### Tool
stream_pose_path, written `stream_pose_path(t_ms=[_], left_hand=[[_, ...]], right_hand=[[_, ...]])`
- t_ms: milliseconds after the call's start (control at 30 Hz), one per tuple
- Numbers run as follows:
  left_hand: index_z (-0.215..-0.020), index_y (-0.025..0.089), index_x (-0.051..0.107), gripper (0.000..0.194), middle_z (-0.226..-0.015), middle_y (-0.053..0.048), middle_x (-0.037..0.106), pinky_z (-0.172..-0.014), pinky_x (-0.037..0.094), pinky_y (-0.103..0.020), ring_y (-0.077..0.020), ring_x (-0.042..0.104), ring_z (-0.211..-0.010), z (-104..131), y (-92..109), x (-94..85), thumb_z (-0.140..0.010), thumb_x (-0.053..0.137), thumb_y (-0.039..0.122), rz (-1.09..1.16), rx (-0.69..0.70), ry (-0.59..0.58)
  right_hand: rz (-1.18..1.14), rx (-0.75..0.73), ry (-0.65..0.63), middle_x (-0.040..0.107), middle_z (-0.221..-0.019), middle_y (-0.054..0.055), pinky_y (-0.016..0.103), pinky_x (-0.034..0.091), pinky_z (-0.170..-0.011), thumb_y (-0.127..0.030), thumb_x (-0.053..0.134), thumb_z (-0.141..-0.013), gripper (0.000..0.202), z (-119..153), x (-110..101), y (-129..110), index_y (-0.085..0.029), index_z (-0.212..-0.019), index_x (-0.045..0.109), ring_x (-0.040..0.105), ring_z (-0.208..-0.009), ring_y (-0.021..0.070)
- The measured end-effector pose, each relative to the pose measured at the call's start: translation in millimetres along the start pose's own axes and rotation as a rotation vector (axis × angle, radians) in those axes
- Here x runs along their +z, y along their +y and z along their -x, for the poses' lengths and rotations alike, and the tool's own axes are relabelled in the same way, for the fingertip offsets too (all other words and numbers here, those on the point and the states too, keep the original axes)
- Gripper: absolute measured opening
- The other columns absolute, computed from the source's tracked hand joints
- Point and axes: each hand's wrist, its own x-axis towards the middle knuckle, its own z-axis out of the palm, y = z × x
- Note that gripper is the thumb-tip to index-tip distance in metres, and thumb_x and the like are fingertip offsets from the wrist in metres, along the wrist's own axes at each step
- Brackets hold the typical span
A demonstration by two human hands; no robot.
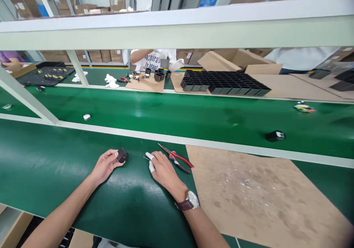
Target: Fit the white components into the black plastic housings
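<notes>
My left hand (105,165) is closed on a small black plastic case (122,155), which is held by its left side just above the green bench. A short red mark shows on the case. To its right, my right hand (163,169) rests low over the bench, with white covers on two of its fingertips. Thin metal tips, which look like tweezers (146,157), stick out between those fingers; the rest of them is hidden. Long-nose pliers (177,158) with red and black handles lie just beyond my right hand.
A stained cardboard sheet (249,192) covers the bench at right. Beyond a pale rail, a green belt (179,111) carries a black case (275,135) and small parts. Black housings (226,82) stand in rows across it, near a co-worker (152,59). A shelf beam (177,34) crosses above.
</notes>
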Motion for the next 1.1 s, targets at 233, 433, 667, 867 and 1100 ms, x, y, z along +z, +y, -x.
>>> stream_pose_path(t_ms=[233, 433, 667, 867, 1100], left_hand=[[-0.095, 0.016, 0.070, 0.032, -0.104, -0.006, 0.080, -0.084, 0.066, -0.026, -0.0157, 0.078, -0.087, -6.5, 10.7, -3.0, -0.080, 0.091, 0.034, 0.260, -0.111, 0.074], [-0.099, 0.016, 0.071, 0.034, -0.099, -0.007, 0.079, -0.087, 0.067, -0.037, -0.0207, 0.078, -0.090, -2.4, -0.2, 3.1, -0.084, 0.088, 0.041, 0.059, 0.009, 0.018], [-0.093, 0.016, 0.075, 0.039, -0.089, -0.010, 0.079, -0.080, 0.066, -0.042, -0.0250, 0.078, -0.080, -71.7, 17.4, -8.5, -0.079, 0.086, 0.051, -0.533, 0.320, 0.046], [-0.086, 0.019, 0.072, 0.020, -0.101, -0.011, 0.073, -0.085, 0.063, -0.044, -0.0267, 0.074, -0.090, -172.4, 65.9, -39.1, -0.081, 0.081, 0.037, -0.781, 0.567, 0.333], [-0.110, 0.022, 0.072, 0.031, -0.118, -0.013, 0.071, -0.104, 0.054, -0.053, -0.0344, 0.066, -0.117, -188.0, 40.3, -53.1, -0.080, 0.081, 0.028, -1.016, 0.666, 0.375]], right_hand=[[0.104, 0.018, 0.064, 0.063, -0.113, 0.015, 0.045, 0.057, -0.088, 0.006, 0.050, -0.078, 0.040, 1.9, 14.1, 11.7, -0.013, -0.108, 0.068, 0.060, -0.099, 0.0302], [-0.015, -0.074, 0.217, 0.064, -0.118, 0.015, 0.044, 0.057, -0.091, -0.001, 0.050, -0.094, 0.033, 0.4, 13.3, -4.2, -0.015, -0.118, 0.067, 0.060, -0.102, 0.0282], [-0.159, -0.225, 0.150, 0.065, -0.119, 0.013, 0.044, 0.057, -0.092, 0.002, 0.056, -0.089, 0.033, 5.0, 23.5, -29.4, -0.015, -0.114, 0.069, 0.061, -0.105, 0.0280], [-0.206, -0.185, 0.116, 0.065, -0.122, 0.012, 0.045, 0.056, -0.098, -0.001, 0.055, -0.090, 0.037, 8.4, 31.0, -24.7, -0.017, -0.121, 0.067, 0.061, -0.108, 0.0270], [-0.252, -0.158, 0.076, 0.065, -0.125, 0.010, 0.045, 0.053, -0.103, -0.001, 0.057, -0.084, 0.041, 8.1, 36.3, -21.4, -0.019, -0.120, 0.067, 0.058, -0.113, 0.0280]])
